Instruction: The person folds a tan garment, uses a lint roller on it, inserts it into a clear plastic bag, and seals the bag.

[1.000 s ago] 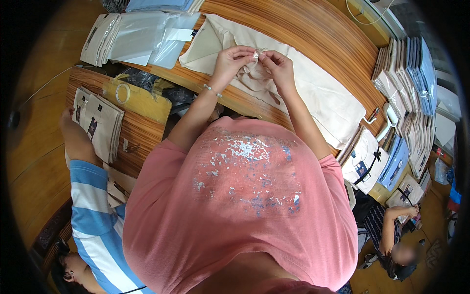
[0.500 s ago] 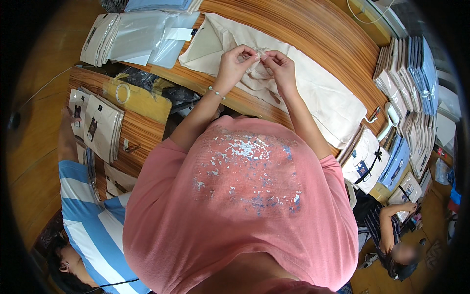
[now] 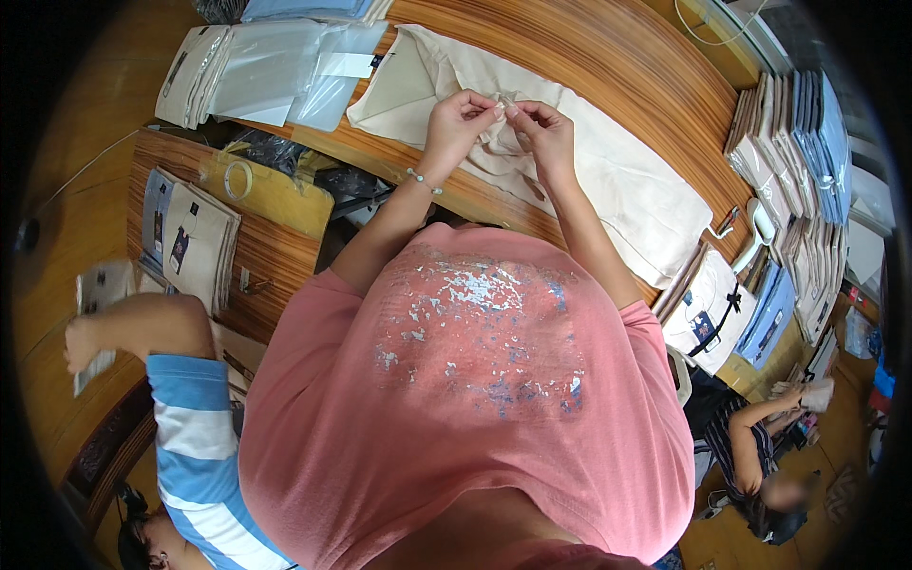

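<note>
A: Hands? Pose first.
B: Both forearms reach forward over the worktop (image 3: pixel 608 66). The left hand (image 3: pixel 459 122) and right hand (image 3: pixel 543 131) meet fingertip to fingertip above the cream cloth bag (image 3: pixel 627 190). Each hand is pinched nearly closed on a small bunched bit of the bag's fabric. A beaded bracelet (image 3: pixel 423 180) sits on the left wrist.
A: Where does the bag lie?
B: Flat on the striped wooden worktop, spread out to the right of the hands, raised only at the pinch.
A: Counts?
B: One bag in hand. One pile of clear plastic sleeves (image 3: pixel 256 71) upper left. One row of stacked bags (image 3: pixel 788 152) at right, too packed to count.
A: Unclear?
B: What lies between the fingertips is too small to make out. A seated person in a striped shirt (image 3: pixel 195 446) is cut off at lower left.
</note>
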### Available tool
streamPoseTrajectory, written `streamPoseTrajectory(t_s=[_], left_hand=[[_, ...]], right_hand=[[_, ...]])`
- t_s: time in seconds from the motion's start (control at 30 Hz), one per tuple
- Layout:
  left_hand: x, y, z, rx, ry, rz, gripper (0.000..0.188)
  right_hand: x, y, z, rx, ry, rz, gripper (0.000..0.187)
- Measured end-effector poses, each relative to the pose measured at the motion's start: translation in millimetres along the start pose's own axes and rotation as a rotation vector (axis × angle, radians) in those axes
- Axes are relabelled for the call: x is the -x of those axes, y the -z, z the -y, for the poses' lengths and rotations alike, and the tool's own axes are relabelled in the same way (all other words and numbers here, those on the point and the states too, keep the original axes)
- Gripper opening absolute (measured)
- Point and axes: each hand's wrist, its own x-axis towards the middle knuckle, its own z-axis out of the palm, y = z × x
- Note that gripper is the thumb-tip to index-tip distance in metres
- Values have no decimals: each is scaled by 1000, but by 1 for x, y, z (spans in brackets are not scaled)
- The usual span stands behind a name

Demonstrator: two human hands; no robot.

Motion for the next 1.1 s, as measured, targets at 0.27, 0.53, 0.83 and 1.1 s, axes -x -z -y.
streamPoseTrajectory(t_s=[0.27, 0.53, 0.83, 1.1], left_hand=[[6, -5, -7, 12, -47, -34, 8], [7, -12, -3, -54, -175, -91, 5], [2, -11, -5, -37, -99, -78, 6], [-1, -4, -7, -159, -126, 12, 6]], right_hand=[[0, 5, 4, 239, 44, 29, 13], [2, 4, 2, 361, 191, -37, 13], [6, 0, 2, 427, 338, -99, 13], [6, 4, 4, 676, 584, -56, 11]])
